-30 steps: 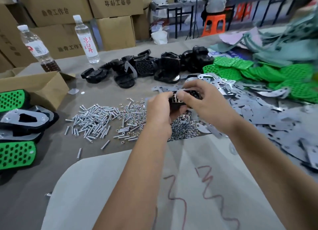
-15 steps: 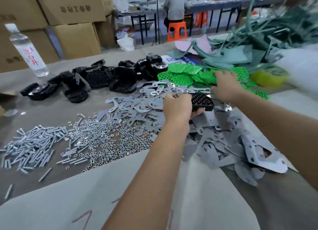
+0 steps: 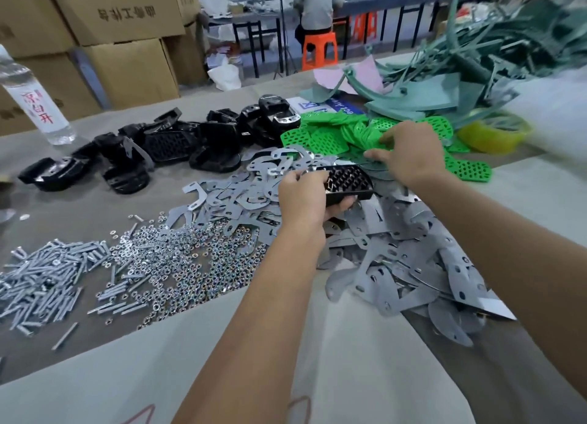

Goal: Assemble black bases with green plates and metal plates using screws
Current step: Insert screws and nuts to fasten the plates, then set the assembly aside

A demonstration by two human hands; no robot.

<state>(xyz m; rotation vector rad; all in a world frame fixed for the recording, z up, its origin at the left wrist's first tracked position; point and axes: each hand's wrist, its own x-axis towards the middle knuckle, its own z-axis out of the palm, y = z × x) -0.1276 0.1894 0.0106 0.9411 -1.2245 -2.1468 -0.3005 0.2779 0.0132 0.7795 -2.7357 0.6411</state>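
My left hand (image 3: pixel 301 198) is shut on a black base (image 3: pixel 347 182) with a honeycomb grid, held just above the heap of grey metal plates (image 3: pixel 397 249). My right hand (image 3: pixel 413 157) reaches beyond it into the pile of green perforated plates (image 3: pixel 320 141). Its thumb and fingers lie on either side of some plates, and a grip cannot be made out. More black bases (image 3: pixel 178 144) lie in a row at the back left. Screws (image 3: pixel 41 280) and nuts (image 3: pixel 178 265) are spread at the left.
A water bottle (image 3: pixel 35 106) stands at the far left. A yellow tape roll (image 3: pixel 492 134) and a heap of grey-green offcuts (image 3: pixel 444 84) are behind the green plates. Cardboard boxes (image 3: pixel 127 42) stand past the table, and a person sits on an orange stool (image 3: pixel 319 49).
My view has swung to the right. My right hand left the black base and moved out to the green plates. My left hand carried the base rightward over the metal plates.
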